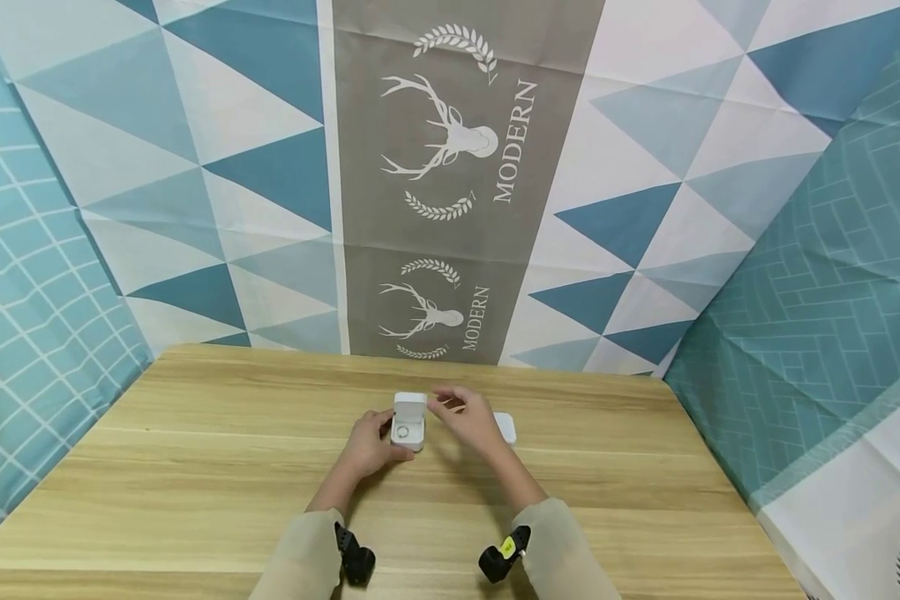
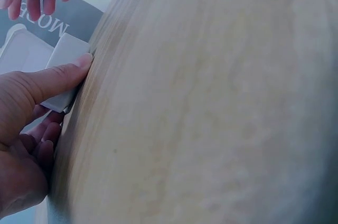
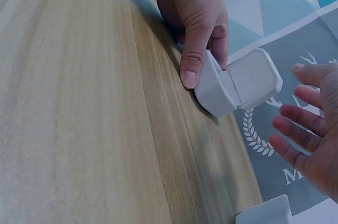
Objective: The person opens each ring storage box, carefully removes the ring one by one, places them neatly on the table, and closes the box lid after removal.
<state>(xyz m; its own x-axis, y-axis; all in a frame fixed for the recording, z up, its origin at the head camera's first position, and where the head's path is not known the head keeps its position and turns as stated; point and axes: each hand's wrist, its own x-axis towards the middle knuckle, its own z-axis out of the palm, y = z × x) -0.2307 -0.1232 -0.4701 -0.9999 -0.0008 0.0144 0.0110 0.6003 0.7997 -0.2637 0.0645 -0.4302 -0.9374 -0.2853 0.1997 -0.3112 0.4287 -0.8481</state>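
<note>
A small white ring box stands on the wooden table with its lid up and a ring showing inside. My left hand grips the box's base, thumb along its side; the thumb presses the box in the left wrist view, and the box shows from behind in the right wrist view. My right hand hovers just right of the lid with fingers spread and relaxed, holding nothing. Its fingers are apart from the box.
A second white box lies on the table behind my right hand, its corner at the bottom of the right wrist view. Patterned cloth backdrops rise behind and beside the table. Wrist cameras sit on both sleeves.
</note>
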